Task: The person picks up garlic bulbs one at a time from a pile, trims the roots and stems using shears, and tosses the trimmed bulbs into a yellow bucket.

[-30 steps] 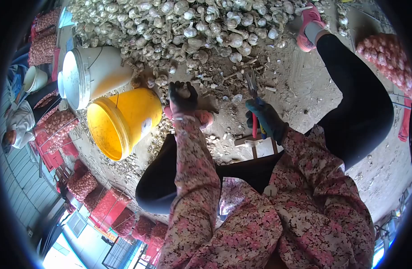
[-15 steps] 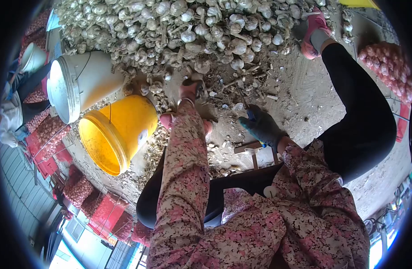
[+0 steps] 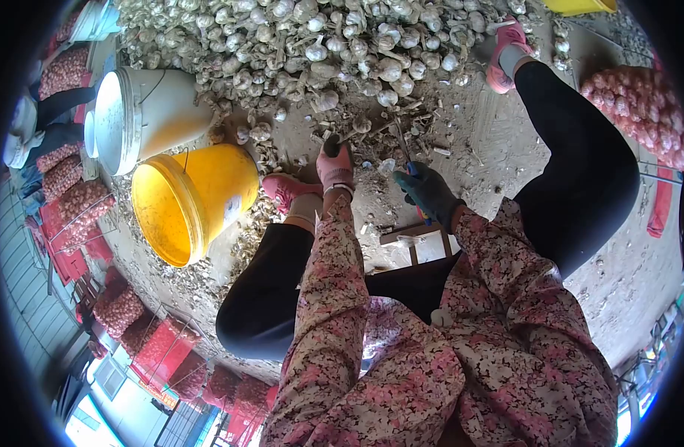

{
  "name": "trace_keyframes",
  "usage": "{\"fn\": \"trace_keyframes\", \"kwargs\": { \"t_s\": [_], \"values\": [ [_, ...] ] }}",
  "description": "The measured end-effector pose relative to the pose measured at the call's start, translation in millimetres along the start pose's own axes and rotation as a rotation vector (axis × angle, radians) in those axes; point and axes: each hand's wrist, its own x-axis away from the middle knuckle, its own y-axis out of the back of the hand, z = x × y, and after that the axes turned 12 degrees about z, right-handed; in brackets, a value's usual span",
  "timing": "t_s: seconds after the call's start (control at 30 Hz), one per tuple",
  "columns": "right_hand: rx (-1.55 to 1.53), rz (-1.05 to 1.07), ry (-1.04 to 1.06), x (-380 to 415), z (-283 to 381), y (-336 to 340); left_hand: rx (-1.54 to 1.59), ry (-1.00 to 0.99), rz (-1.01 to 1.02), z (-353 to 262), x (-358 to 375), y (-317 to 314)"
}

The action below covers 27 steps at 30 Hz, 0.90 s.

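Note:
My left hand (image 3: 336,165), in a pink glove with dark fingertips, is closed on the stalk of a garlic bulb (image 3: 362,124). The bulb points away from me, above the littered floor. To its right, my right hand (image 3: 429,191) wears a dark grey-green glove. Its fingers wrap around a pair of shears with blue and red handles, whose narrow metal blades (image 3: 403,140) point toward the garlic pile, apart from the bulb. Ahead of both hands spreads a large pile of garlic (image 3: 312,52) with dry stalks.
A yellow bucket (image 3: 237,179) and a white bucket (image 3: 174,112) lie tipped at the left. Net sacks of garlic stand along the left, and another sack (image 3: 632,108) is at the right. Cut stalks litter the floor. A small wooden frame (image 3: 409,235) is near my lap.
My left hand has drawn back from the pile's edge and moved right, now with a garlic bulb. The right hand has shifted slightly, its shears now showing more clearly. The view has shifted.

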Motion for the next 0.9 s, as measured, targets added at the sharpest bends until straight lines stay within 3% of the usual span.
{"fn": "trace_keyframes", "kwargs": {
  "t_s": [0.07, 0.1, 0.17, 0.2, 0.3, 0.37, 0.43, 0.5, 0.57, 0.7, 0.73, 0.9],
  "values": [
    [0.113, -0.025, 0.005, 0, 1, 5, -0.302, -0.181, -0.048, -1, -17, -19],
    [0.232, -0.052, 0.008, 0, 0, 7, -0.311, -0.18, -0.041, 0, -22, -29],
    [0.261, -0.073, -0.005, 2, 5, 14, -0.614, -0.116, -0.146, 9, -38, -50],
    [0.303, -0.091, -0.015, 4, 8, 18, -0.586, 0.106, -0.011, 15, -55, -55],
    [0.363, -0.096, -0.035, 11, 19, 26, -0.789, 0.211, 0.027, -18, -36, -67],
    [0.376, -0.079, -0.059, 13, 31, 30, -0.856, 0.17, 0.03, -1, -43, -64],
    [0.394, -0.042, -0.068, 9, 31, 29, -0.81, -0.212, 0.011, 12, -44, -52],
    [0.743, -0.252, 0.114, 2, 19, 23, -0.641, -0.232, 0.069, 7, -34, -40],
    [0.891, -0.242, 0.171, 3, 24, 24, -0.015, -0.443, 0.258, 7, -22, -28],
    [1.241, -0.206, 0.293, 17, 41, 18, 0.385, -0.332, 0.412, 0, 31, -13],
    [1.275, -0.186, 0.279, 20, 43, 16, 0.394, -0.204, 0.419, -9, 48, -9],
    [1.363, -0.111, 0.257, 42, 44, 5, 0.106, -0.144, 0.323, -22, 87, 2]
  ]
}}
